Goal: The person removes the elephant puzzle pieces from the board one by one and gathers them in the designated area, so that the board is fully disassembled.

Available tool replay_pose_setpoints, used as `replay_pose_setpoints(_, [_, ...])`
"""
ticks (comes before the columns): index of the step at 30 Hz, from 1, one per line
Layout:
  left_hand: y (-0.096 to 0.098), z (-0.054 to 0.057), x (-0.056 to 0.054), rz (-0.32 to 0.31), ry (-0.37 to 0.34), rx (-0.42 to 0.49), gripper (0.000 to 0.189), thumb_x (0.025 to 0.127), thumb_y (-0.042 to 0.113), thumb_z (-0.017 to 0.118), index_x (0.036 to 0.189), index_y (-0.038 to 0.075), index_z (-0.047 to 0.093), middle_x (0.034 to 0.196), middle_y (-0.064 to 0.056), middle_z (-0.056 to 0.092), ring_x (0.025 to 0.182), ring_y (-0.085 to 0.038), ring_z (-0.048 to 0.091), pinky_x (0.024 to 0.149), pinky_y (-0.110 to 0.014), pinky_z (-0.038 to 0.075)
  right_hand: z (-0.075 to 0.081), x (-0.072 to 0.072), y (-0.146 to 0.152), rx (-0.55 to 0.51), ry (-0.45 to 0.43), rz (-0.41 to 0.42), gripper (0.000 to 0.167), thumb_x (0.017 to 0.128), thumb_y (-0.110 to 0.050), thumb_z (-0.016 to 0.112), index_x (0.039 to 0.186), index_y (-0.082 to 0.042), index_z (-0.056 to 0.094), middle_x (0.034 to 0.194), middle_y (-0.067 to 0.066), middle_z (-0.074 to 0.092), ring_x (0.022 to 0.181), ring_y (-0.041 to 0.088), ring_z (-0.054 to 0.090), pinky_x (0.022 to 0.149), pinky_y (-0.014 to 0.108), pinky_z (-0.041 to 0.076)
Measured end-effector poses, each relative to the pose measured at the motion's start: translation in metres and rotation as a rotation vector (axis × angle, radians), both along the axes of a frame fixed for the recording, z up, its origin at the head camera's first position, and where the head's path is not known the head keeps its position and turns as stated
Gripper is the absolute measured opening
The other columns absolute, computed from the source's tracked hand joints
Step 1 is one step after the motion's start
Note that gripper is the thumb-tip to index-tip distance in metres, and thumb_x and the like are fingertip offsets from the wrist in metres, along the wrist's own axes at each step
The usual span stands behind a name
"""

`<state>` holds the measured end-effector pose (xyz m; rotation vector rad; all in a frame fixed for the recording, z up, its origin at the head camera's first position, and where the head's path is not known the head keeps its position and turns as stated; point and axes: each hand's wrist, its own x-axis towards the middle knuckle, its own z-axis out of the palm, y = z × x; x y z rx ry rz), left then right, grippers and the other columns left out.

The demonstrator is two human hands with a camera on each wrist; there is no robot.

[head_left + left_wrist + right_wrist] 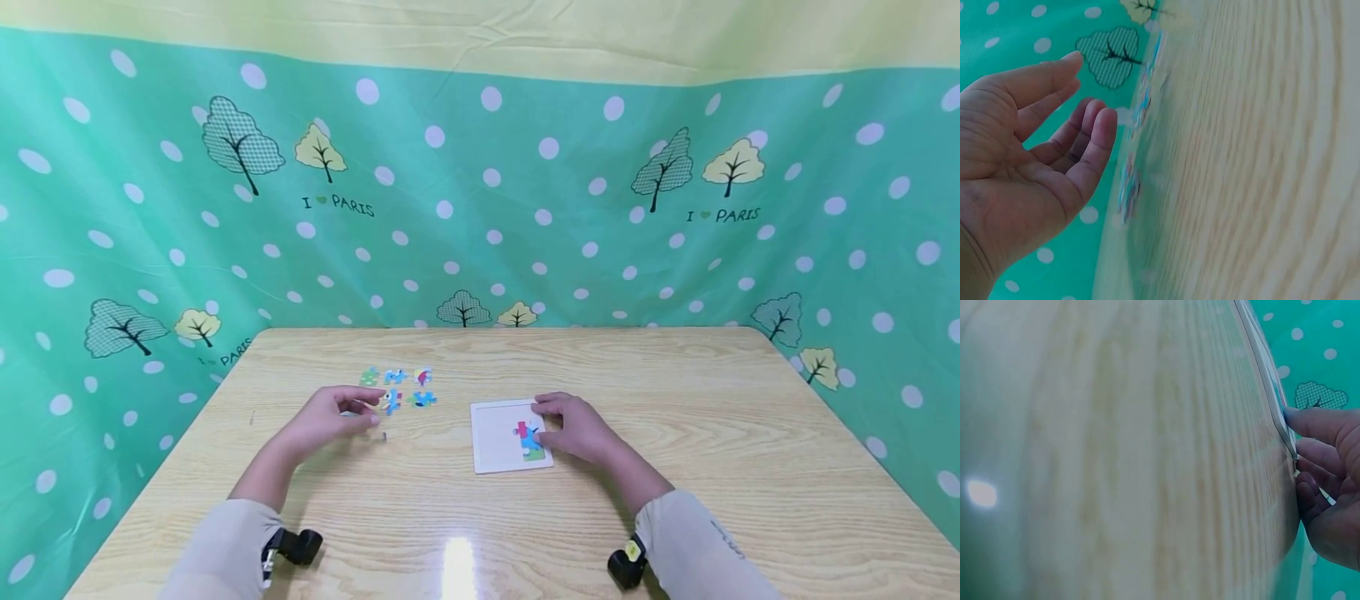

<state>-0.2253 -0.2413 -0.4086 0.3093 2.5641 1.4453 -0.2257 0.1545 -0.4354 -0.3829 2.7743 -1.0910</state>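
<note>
My left hand [337, 414] hovers at the near left side of several loose jigsaw pieces, fingers loosely bent. The left wrist view shows a gap between thumb and fingers, with nothing held. Closest to its fingertips in the head view lies a blue piece [392, 402] with an eye printed on it. At the right edge of a white puzzle tray [495, 437], my right hand [576, 427] grips the rim, thumb on top and fingers along the side. Joined blue, red and green pieces [533, 450] lie in the tray's right part, partly covered by the thumb.
Behind the left hand are a green piece [370, 377], a blue piece [395, 377], a white-and-pink piece [423, 377] and another blue piece [424, 400]. A wooden table [420, 517] carries everything, with a green dotted curtain [525, 250] behind it.
</note>
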Motion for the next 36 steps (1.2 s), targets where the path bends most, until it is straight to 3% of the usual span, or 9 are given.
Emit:
replay_pose_setpoints(9, [0.018,0.000,-0.001,-0.058,-0.013,0.033,0.042,0.089,0.014,0.072,0.129,0.003,0.062,0.122,-0.015,0.063,0.102,-0.025,0.057,0.076,-0.030,0.052,-0.001,0.001,0.001,-0.024,-0.030,-0.012,0.048,0.085,-0.012,0.076,0.129,-0.005,0.063,0.143,0.005,0.051,0.137,0.031,0.038,0.111,0.046,0.032])
replay_pose_setpoints(18, [0.040,0.001,-0.001,-0.109,-0.008,0.054,0.040,0.089,0.012,0.071,0.127,0.002,0.063,0.124,-0.018,0.060,0.102,-0.025,0.059,0.075,-0.035,0.054,0.002,0.004,0.006,-0.144,-0.084,0.002,0.047,0.088,-0.015,0.073,0.132,-0.004,0.060,0.146,0.009,0.047,0.138,0.033,0.037,0.110,0.045,0.033])
replay_pose_setpoints(25, [0.053,0.002,0.000,-0.138,-0.002,0.063,0.039,0.089,0.011,0.072,0.125,0.000,0.063,0.123,-0.019,0.061,0.103,-0.024,0.060,0.078,-0.031,0.051,-0.001,0.005,0.015,-0.276,-0.100,0.023,0.047,0.087,-0.010,0.074,0.130,-0.001,0.060,0.134,0.012,0.055,0.118,0.028,0.052,0.102,0.046,0.040])
replay_pose_setpoints(36, [0.081,0.002,-0.005,-0.223,0.013,0.087,0.037,0.087,0.011,0.073,0.123,0.002,0.066,0.116,-0.017,0.064,0.098,-0.021,0.061,0.078,-0.032,0.052,-0.006,0.004,0.022,-0.298,-0.115,0.062,0.053,0.082,-0.009,0.078,0.132,-0.006,0.059,0.118,0.007,0.056,0.102,0.023,0.047,0.092,0.036,0.043])
